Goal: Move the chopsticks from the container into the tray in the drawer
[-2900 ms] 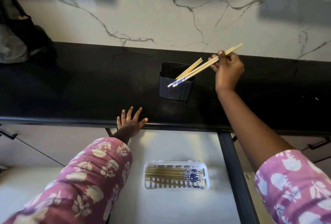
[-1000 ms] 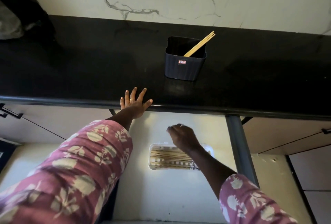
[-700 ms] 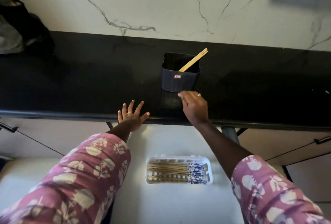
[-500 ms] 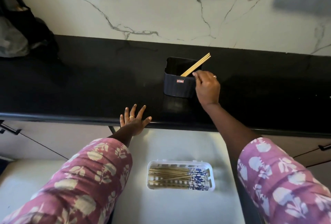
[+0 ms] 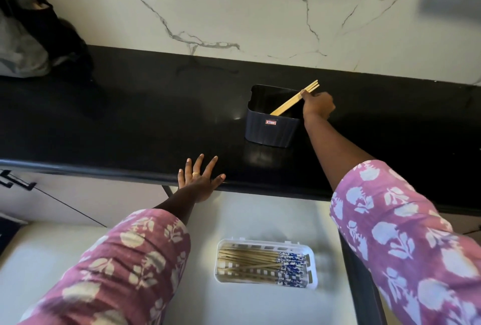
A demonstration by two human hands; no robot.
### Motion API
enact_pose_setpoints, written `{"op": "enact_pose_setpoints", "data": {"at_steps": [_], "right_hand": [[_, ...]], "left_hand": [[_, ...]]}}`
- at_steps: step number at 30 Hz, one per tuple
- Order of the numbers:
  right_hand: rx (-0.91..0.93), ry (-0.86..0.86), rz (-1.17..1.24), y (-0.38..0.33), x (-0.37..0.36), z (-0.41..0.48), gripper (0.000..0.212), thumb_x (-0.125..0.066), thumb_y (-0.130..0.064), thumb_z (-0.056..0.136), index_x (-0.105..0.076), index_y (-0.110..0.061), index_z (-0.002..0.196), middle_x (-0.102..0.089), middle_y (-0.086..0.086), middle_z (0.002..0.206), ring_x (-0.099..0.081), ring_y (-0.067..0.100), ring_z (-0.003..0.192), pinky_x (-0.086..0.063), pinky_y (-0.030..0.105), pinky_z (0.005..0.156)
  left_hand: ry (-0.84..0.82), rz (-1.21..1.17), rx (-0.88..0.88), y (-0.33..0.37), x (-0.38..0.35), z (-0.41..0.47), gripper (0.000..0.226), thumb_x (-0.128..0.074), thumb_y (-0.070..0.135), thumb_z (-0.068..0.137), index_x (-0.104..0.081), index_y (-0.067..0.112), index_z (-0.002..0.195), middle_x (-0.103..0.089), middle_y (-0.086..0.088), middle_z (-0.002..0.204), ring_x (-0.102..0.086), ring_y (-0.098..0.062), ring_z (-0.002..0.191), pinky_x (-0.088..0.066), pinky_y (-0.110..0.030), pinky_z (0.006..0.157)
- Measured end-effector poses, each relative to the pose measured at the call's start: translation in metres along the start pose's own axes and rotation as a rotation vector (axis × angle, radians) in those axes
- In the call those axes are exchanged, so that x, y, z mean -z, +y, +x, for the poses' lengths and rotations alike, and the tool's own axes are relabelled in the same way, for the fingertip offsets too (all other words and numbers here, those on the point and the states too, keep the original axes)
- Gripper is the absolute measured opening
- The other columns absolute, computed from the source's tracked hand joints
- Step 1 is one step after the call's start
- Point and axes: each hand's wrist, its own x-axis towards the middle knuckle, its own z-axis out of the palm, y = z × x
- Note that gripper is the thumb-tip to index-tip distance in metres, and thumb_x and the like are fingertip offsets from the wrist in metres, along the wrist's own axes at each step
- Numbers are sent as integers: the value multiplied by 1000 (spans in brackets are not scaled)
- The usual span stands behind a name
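A dark container (image 5: 270, 129) stands on the black counter (image 5: 130, 121). A pair of wooden chopsticks (image 5: 289, 102) leans out of it toward the upper right. My right hand (image 5: 318, 104) is at the container's right rim with its fingers closed around the chopsticks' upper part. My left hand (image 5: 199, 180) lies flat and spread on the counter's front edge. Below, in the open drawer (image 5: 260, 215), a white slotted tray (image 5: 311, 276) holds several chopsticks (image 5: 255, 262) lying side by side, blue-patterned ends to the right.
A marble wall (image 5: 234, 7) rises behind the counter. A dark bag and grey cloth (image 5: 31, 38) sit at the counter's far left. A dark vertical cabinet frame (image 5: 359, 285) borders the drawer on the right. A cabinet handle (image 5: 15, 181) shows at left.
My right hand left the tray in the drawer, rose over the counter and closed on the chopsticks leaning in the container. My left hand stayed on the counter edge.
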Motion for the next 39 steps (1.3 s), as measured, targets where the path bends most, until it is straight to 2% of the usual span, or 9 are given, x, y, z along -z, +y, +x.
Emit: {"op": "enact_pose_setpoints", "data": {"at_steps": [4, 8, 14, 20, 25, 27, 29, 33, 39], "right_hand": [[-147, -105, 126, 0, -12, 15, 43, -78, -28, 75, -66, -3, 108, -69, 13, 111, -66, 26, 97, -50, 26, 75], [-174, -173, 180, 1, -17, 20, 27, -76, -12, 78, -70, -3, 103, -70, 12, 106, -59, 17, 82, -47, 23, 75], [-213, -164, 367, 1, -13, 17, 37, -73, -2, 77, -66, -3, 114, -66, 11, 102, -61, 19, 92, -53, 31, 92], [-76, -64, 294, -15, -8, 17, 8, -60, 0, 84, -67, -2, 87, -60, 4, 74, -58, 13, 65, -48, 25, 69], [45, -13, 320, -36, -1, 19, 14, -52, -1, 92, -61, 4, 101, -63, 11, 86, -65, 20, 78, -57, 35, 79], [108, 5, 328, -44, 4, 15, 9, -50, -1, 93, -59, -1, 91, -61, 9, 83, -64, 20, 77, -59, 37, 80], [166, 25, 372, -50, 11, 10, 22, -48, 0, 93, -51, -11, 74, -57, 3, 74, -62, 20, 74, -59, 39, 81], [246, 25, 457, -60, 32, -5, 27, -47, 1, 94, -46, -15, 72, -56, -1, 70, -62, 19, 71, -60, 37, 80], [283, -13, 569, -63, 73, -35, 28, -48, 0, 95, -47, -20, 74, -64, 8, 80, -67, 15, 73, -59, 28, 73]], "left_hand": [[-25, 4, 11, 2, 2, -2, 64, -28, 62, 91, 3, 47, 145, 15, 7, 158, 18, -25, 144, 6, -46, 116], [-33, 9, 8, 0, 2, -1, 64, -28, 62, 91, 4, 47, 145, 16, 7, 158, 19, -25, 144, 7, -47, 115], [-31, 5, 2, -1, 0, 0, 64, -28, 63, 90, 3, 48, 145, 17, 7, 158, 20, -25, 144, 7, -47, 115], [-37, -4, 6, 0, 2, -2, 64, -28, 63, 91, 3, 48, 145, 16, 7, 158, 20, -24, 144, 7, -46, 115], [-32, 7, 7, 3, 4, -4, 63, -27, 62, 92, 3, 46, 145, 16, 6, 158, 19, -25, 144, 6, -46, 116], [-31, 9, 5, 2, 3, -4, 63, -27, 62, 91, 3, 46, 145, 15, 6, 158, 18, -25, 144, 6, -47, 116], [-24, 11, 8, 1, 2, -3, 63, -27, 63, 91, 2, 47, 145, 15, 6, 158, 18, -25, 145, 6, -47, 116], [-13, 15, 13, 0, 0, -2, 64, -26, 64, 90, 2, 47, 145, 14, 7, 158, 17, -25, 145, 6, -46, 116], [17, 14, 5, 1, -1, -2, 64, -27, 64, 90, 0, 47, 145, 12, 6, 159, 16, -25, 145, 5, -47, 116]]}}
